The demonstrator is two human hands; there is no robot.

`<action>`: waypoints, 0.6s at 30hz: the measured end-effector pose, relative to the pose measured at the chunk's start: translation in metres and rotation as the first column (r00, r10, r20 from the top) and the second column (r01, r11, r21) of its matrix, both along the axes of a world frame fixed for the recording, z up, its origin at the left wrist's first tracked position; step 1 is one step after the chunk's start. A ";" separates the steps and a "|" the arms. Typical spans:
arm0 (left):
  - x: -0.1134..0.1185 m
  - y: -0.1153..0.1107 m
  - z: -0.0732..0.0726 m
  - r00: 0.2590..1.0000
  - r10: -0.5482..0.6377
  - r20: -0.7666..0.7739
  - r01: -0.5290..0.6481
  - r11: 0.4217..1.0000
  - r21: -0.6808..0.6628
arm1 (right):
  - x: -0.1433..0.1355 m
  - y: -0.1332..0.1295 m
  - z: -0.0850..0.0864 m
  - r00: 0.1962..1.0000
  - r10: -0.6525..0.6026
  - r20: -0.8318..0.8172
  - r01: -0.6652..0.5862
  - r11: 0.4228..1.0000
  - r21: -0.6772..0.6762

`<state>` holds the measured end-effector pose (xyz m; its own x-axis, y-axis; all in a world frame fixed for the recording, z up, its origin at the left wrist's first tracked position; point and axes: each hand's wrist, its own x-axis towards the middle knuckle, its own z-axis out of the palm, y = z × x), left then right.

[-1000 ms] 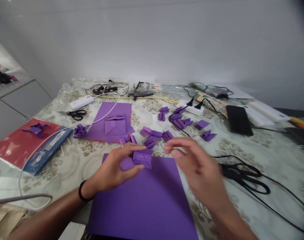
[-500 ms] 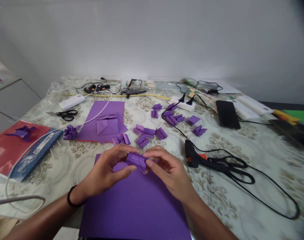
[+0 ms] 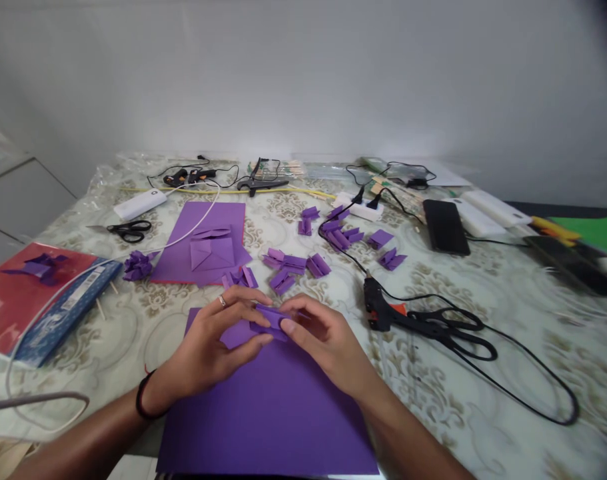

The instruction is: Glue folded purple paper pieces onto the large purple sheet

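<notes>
Between my two hands is a small folded piece of purple paper [image 3: 272,321], held just above a large purple sheet [image 3: 268,413]. My left hand [image 3: 223,333], with a ring and a dark wristband, has its fingers closed on the paper's left side. My right hand [image 3: 326,340] pinches the right end between thumb and fingers. Beyond the hands lie several similar folded purple paper pieces [image 3: 288,263]. A larger folded purple paper [image 3: 212,252] rests on a purple sheet [image 3: 183,217] at the left.
At right lie a glue gun [image 3: 376,303] with its looping cord and black-handled scissors [image 3: 453,330]. A phone [image 3: 446,227] and power strip [image 3: 360,207] are behind. Left are other scissors [image 3: 128,231], crumpled purple paper [image 3: 138,265], a red-and-blue packet [image 3: 78,300] and a white cable.
My left fingers have come down over the front of the folded paper, which has tilted and shows less of its face. The whole view has shifted slightly.
</notes>
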<state>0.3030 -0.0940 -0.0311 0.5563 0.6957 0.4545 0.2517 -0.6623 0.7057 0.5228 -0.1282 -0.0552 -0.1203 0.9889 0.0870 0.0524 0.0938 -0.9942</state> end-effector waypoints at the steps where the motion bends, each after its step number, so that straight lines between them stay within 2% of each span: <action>1: 0.000 -0.001 0.001 1.000 -0.003 -0.010 0.004 1.000 0.006 | 0.000 0.001 0.000 1.000 0.004 0.027 -0.004 1.000 -0.003; 5: 0.000 -0.001 0.003 1.000 -0.014 -0.023 0.014 0.999 -0.029 | 0.000 0.001 0.003 0.993 -0.027 0.115 0.022 0.999 0.044; 8: 0.001 0.001 0.001 1.000 0.014 0.007 -0.014 0.997 -0.072 | 0.000 0.000 0.006 0.979 -0.047 0.199 0.018 0.989 0.144; 11: 0.001 0.003 -0.003 0.999 0.026 -0.039 -0.030 0.995 -0.100 | 0.000 -0.002 0.007 0.963 -0.056 0.263 -0.010 0.970 0.244; 18: 0.002 0.004 -0.007 0.996 0.034 -0.077 -0.039 0.997 -0.067 | 0.000 -0.002 0.004 0.947 -0.099 0.307 -0.028 0.924 0.383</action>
<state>0.3054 -0.0902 -0.0382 0.5607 0.7440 0.3633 0.3291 -0.6029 0.7268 0.5226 -0.1305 -0.0512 -0.1692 0.8929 0.4172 0.3661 0.4499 -0.8146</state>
